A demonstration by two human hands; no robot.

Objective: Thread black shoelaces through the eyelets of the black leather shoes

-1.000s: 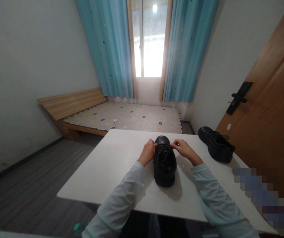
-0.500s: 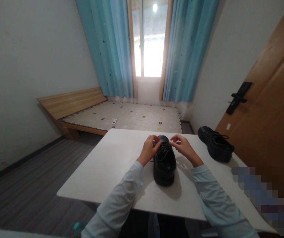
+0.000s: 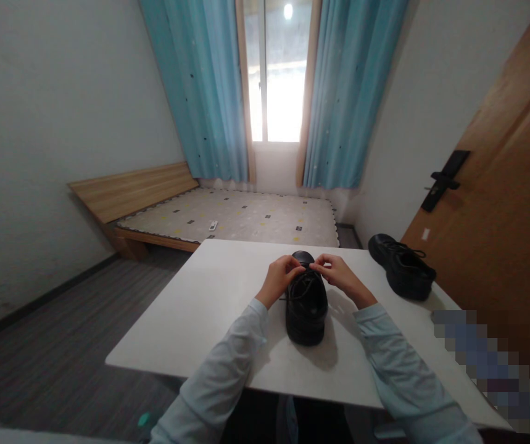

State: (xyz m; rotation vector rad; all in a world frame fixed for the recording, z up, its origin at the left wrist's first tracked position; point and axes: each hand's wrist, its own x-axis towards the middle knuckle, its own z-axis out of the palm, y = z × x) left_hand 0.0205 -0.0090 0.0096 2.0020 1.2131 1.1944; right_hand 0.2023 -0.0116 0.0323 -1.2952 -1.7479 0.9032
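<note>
A black lace-up shoe [image 3: 306, 324] stands upright on the white table [image 3: 190, 308], its toe pointing away from me and its heel towards me. My left hand [image 3: 281, 277] is at the left side of the lacing, thumb and fingers pinched on the shoelace [image 3: 305, 285] near the toe end. From the right, my right hand [image 3: 336, 272] pinches at the same lacing, its fingertips close to those of the left. Part of the lace is hidden behind the fingers. A loose lace end hangs on the shoe's left side.
A second black shoe [image 3: 403, 268] stands at the table's far right edge, beside the wooden door [image 3: 491, 203]. Beyond the table is a bed [image 3: 246, 213] with a small white remote-like object [image 3: 213, 226] on it. A blurred patch covers the right table edge.
My right hand has moved slightly left, onto the lacing, and its fingers have drawn together. My left fingertips have shifted a little right. The shoe stays in place.
</note>
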